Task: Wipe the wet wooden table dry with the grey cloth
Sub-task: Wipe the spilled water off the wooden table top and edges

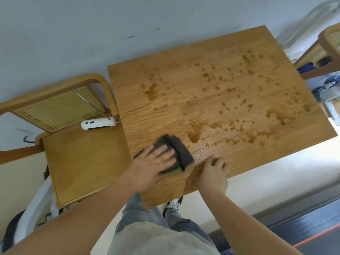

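The wooden table (184,59) fills the middle of the head view, its grain running left to right. Water drops and puddles (230,100) spread over its middle and right side. A folded grey cloth (181,150) with a green edge lies near the table's front left corner. My left hand (154,162) presses flat on the cloth, fingers spread. My right hand (213,172) rests on the table's front edge just right of the cloth, fingers curled over the rim, holding nothing loose.
A wooden chair (79,159) with a cane back stands left of the table, with a white handheld device (98,123) on its seat. Another chair (322,52) stands at the far right. My legs and a shoe (173,204) are below the table's corner.
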Motion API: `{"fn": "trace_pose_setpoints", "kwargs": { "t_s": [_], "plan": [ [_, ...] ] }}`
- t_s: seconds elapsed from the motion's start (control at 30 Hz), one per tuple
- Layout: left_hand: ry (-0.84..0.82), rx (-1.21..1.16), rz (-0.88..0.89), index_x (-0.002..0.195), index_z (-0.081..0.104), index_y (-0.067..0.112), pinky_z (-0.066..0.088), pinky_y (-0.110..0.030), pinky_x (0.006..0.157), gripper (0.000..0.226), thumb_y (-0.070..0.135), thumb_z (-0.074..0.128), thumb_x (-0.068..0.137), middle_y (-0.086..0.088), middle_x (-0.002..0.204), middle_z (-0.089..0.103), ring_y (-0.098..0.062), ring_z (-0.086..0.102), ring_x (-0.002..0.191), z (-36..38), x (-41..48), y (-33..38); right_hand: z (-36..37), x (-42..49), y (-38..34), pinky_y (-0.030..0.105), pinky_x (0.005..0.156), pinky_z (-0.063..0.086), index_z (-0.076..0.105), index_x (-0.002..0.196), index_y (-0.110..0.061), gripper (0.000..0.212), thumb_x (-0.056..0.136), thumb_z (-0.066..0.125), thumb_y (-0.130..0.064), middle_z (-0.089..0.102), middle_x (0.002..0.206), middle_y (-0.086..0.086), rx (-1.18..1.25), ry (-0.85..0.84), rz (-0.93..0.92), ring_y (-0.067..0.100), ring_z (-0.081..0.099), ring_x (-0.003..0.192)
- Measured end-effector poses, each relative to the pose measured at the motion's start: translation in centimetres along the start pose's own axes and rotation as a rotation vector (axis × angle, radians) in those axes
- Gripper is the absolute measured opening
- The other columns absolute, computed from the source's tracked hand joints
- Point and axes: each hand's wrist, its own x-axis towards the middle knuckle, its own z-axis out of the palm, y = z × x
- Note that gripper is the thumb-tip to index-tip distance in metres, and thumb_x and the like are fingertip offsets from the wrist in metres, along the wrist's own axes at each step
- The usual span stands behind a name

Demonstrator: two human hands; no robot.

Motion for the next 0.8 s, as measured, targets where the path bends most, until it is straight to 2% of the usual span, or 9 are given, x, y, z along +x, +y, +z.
{"fn": "trace_pose_setpoints", "kwargs": {
  "t_s": [0.07,0.13,0.2,0.27,0.33,0.4,0.53,0.7,0.8],
  "plan": [
    [0.148,-0.168,-0.413,0.162,0.016,0.036,0.001,-0.050,0.127,0.072,0.025,0.052,0.100,0.009,0.171,0.002,-0.019,-0.010,0.157,-0.8,-0.2,-1.3,0.0,0.1,-0.2,0.052,0.112,0.042,0.007,0.160,-0.009,0.132,0.067,0.085,-0.063,0.005,0.160,0.023,0.009,-0.014,0.012,0.044,0.006,0.149],
    [0.210,-0.276,-0.660,0.161,0.024,0.030,0.008,-0.053,0.127,0.066,0.026,0.052,0.101,0.005,0.172,0.009,-0.025,-0.002,0.158,-0.5,-0.9,0.4,0.2,0.0,-0.2,0.053,0.111,0.043,0.007,0.160,-0.008,0.133,0.067,0.086,-0.062,0.004,0.160,0.023,0.013,-0.013,0.023,0.045,0.006,0.149],
    [0.219,-0.193,-0.510,0.158,0.034,0.027,0.016,-0.056,0.125,0.071,0.023,0.063,0.093,0.003,0.169,0.023,-0.030,0.011,0.157,0.9,-2.6,3.1,0.2,0.1,-0.3,0.054,0.112,0.042,0.007,0.160,-0.009,0.134,0.066,0.086,-0.062,0.003,0.160,0.024,0.009,-0.013,0.026,0.045,0.005,0.149],
    [0.135,-0.096,-0.137,0.153,0.043,0.026,0.020,-0.054,0.121,0.079,0.020,0.071,0.080,0.003,0.165,0.035,-0.029,0.025,0.154,2.2,-5.1,3.9,0.1,0.2,-0.4,0.055,0.113,0.041,0.006,0.161,-0.009,0.135,0.066,0.087,-0.061,0.001,0.162,0.024,0.011,-0.033,0.029,0.046,0.004,0.150],
    [0.041,-0.020,0.091,0.155,0.040,0.030,0.014,-0.049,0.120,0.081,0.018,0.070,0.080,0.007,0.166,0.030,-0.024,0.021,0.155,2.1,-5.9,1.0,-0.3,0.1,-0.6,0.054,0.114,0.041,0.004,0.161,-0.008,0.137,0.066,0.087,-0.062,0.000,0.163,0.025,0.006,-0.048,0.033,0.045,0.004,0.150],
    [0.084,-0.035,-0.007,0.158,0.032,0.035,0.006,-0.045,0.126,0.079,0.013,0.065,0.090,0.011,0.168,0.019,-0.019,0.007,0.157,1.5,-5.2,-1.9,-0.4,0.0,-0.8,0.052,0.114,0.041,0.005,0.161,-0.008,0.136,0.066,0.086,-0.062,0.003,0.163,0.024,0.005,-0.039,0.034,0.044,0.006,0.150],
    [0.190,-0.292,-0.564,0.161,0.024,0.031,0.005,-0.048,0.128,0.069,0.016,0.053,0.100,0.006,0.171,0.012,-0.024,0.000,0.158,-0.3,-3.3,0.7,-0.3,0.0,-0.6,0.054,0.112,0.043,0.007,0.160,-0.007,0.135,0.066,0.088,-0.059,0.006,0.161,0.024,0.003,-0.030,0.028,0.045,0.008,0.149],
    [0.066,-0.076,-0.012,0.152,0.045,0.031,0.018,-0.044,0.122,0.080,0.019,0.075,0.080,0.008,0.164,0.034,-0.019,0.027,0.153,2.5,-4.8,6.7,0.0,-0.1,-0.4,0.051,0.109,0.047,0.007,0.160,-0.008,0.117,0.080,0.082,-0.047,0.007,0.161,0.025,-0.014,0.018,0.014,0.046,0.012,0.148],
    [-0.006,-0.023,0.008,0.160,0.019,0.038,-0.014,-0.038,0.121,0.081,0.006,0.054,0.095,0.015,0.168,-0.001,-0.010,-0.012,0.153,0.8,-3.8,3.0,-0.5,-0.4,-0.3,0.050,0.109,0.046,0.007,0.160,-0.009,0.120,0.077,0.080,-0.056,0.009,0.161,0.023,-0.009,-0.011,-0.009,0.045,0.013,0.147]
  ]
}}
